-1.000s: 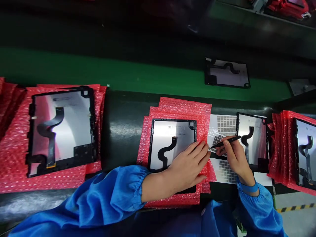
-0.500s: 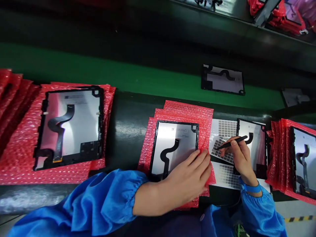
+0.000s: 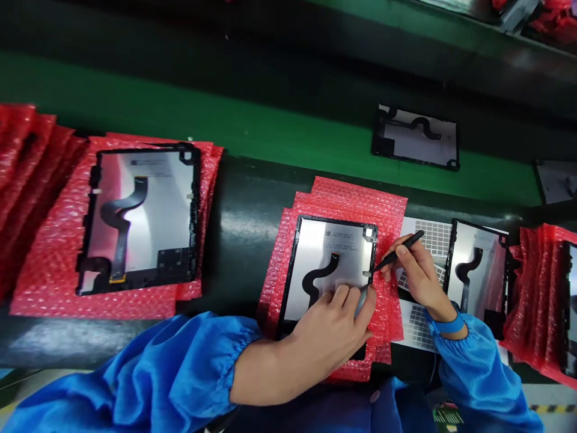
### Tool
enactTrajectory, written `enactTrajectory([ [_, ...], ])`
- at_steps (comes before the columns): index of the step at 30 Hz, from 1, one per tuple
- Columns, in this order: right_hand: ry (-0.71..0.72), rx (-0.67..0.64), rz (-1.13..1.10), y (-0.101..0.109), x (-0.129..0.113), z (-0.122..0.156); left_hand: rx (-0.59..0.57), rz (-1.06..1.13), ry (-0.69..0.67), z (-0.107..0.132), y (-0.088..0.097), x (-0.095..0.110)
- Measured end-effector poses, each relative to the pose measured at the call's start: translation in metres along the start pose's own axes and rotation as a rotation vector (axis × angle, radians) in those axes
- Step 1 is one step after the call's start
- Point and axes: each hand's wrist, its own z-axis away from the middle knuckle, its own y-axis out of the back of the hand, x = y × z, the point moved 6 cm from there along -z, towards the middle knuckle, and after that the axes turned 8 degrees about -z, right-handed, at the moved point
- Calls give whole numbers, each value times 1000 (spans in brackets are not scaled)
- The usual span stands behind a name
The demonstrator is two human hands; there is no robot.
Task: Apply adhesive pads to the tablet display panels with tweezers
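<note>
A tablet screen panel (image 3: 322,255) lies back-up on a stack of red bubble wrap (image 3: 356,201), its black flex cable curling down the middle. My left hand (image 3: 331,328) rests on the panel's lower right part, fingers stretched flat. My right hand (image 3: 417,273) pinches black tweezers (image 3: 399,249). The tweezers' tip touches the panel's right edge, where a small grey sticker sits. A sheet of small grey stickers (image 3: 430,237) lies just right of the bubble wrap, partly under my right hand.
Another panel (image 3: 144,213) lies on red bubble wrap at the left. Further panels sit at the right (image 3: 480,270) and on the green belt (image 3: 417,138) behind. More red bubble wrap with a panel fills the far right edge (image 3: 543,300).
My right hand has carried the tweezers left from the sticker sheet to the middle panel's right edge. My left hand has slid a little further onto the panel.
</note>
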Motion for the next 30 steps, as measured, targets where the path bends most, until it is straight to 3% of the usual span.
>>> enactTrajectory([
  [30, 8, -25, -12, -1, 1, 0, -45, 14, 4, -4, 9, -10],
])
